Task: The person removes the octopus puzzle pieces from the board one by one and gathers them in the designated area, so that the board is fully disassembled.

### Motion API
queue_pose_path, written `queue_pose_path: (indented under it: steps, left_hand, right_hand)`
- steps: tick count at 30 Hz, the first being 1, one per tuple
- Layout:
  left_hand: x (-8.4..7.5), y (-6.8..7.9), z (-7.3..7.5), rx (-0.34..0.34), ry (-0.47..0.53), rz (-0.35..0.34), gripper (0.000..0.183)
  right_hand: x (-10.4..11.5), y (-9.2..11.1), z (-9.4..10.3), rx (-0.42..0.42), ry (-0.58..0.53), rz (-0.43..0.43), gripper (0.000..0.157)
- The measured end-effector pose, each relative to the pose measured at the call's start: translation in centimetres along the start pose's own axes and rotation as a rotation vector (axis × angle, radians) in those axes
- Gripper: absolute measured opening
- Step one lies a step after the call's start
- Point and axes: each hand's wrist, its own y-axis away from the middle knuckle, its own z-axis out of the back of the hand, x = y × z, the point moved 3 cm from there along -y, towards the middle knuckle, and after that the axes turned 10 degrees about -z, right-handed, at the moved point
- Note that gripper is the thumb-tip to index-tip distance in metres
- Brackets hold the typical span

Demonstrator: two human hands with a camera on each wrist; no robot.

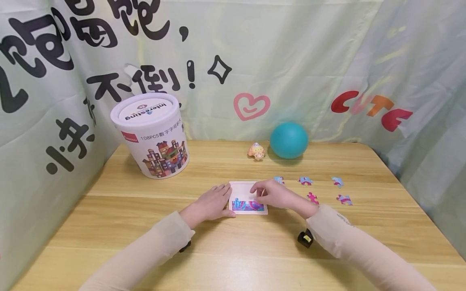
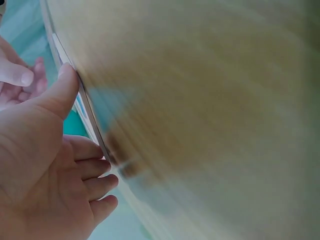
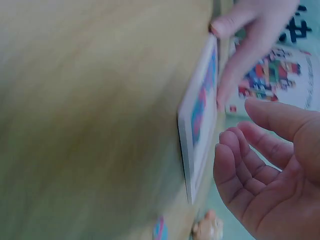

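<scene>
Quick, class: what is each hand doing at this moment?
Left hand: open, fingers resting against the puzzle tray edge.
Right hand: open, relaxed fingers over the tray, holding nothing visible.

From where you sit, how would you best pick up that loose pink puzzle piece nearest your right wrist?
The pink puzzle piece lies flat on the wooden table, apart from the others. Probably come from above with the right hand, thumb and forefinger pinching opposite edges; being so thin, it offers no other grip.

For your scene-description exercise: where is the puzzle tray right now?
In the head view the puzzle tray lies flat at the table's centre, between the left hand and the right hand.
</scene>
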Motion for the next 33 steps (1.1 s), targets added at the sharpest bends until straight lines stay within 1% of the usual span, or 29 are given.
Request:
queue_pose_path:
  steps: [2, 5, 8, 12, 18, 23, 29, 33]
  left_hand:
    - [0.0, 0.0, 0.0, 0.002, -0.004, 0.004, 0.085]
    - [-0.1, -0.1, -0.1, 0.001, -0.022, 0.005, 0.085]
    - [-0.1, -0.1, -0.1, 0.0, -0.039, 0.004, 0.085]
    - [-0.3, -0.1, 0.0, -0.003, -0.053, 0.001, 0.084]
    - [-0.4, -0.1, 0.2, 0.001, -0.078, -0.002, 0.084]
    - [-0.4, 0.0, 0.2, 0.003, -0.086, -0.006, 0.083]
    - [-0.4, 0.0, 0.2, 0.005, -0.084, -0.004, 0.083]
    - [-0.4, 0.0, 0.1, 0.007, -0.076, -0.003, 0.082]
  right_hand:
    - [0.4, -0.4, -0.7, 0.015, 0.005, 0.024, 0.019]
    - [0.9, -1.0, -1.6, 0.039, 0.01, 0.034, 0.022]
    - [1.4, -1.4, -2.1, 0.062, 0.01, 0.038, 0.023]
    - [2.0, -1.8, -2.6, 0.069, 0.038, 0.051, 0.023]
    - [2.5, -2.4, -3.0, 0.067, 0.079, 0.021, 0.023]
    - [2.6, -2.6, -3.3, 0.07, 0.101, -0.006, 0.019]
    - [2.6, -2.8, -3.4, 0.064, 0.118, 0.004, 0.015]
    - [2.6, -2.9, -3.4, 0.057, 0.093, 0.002, 0.016]
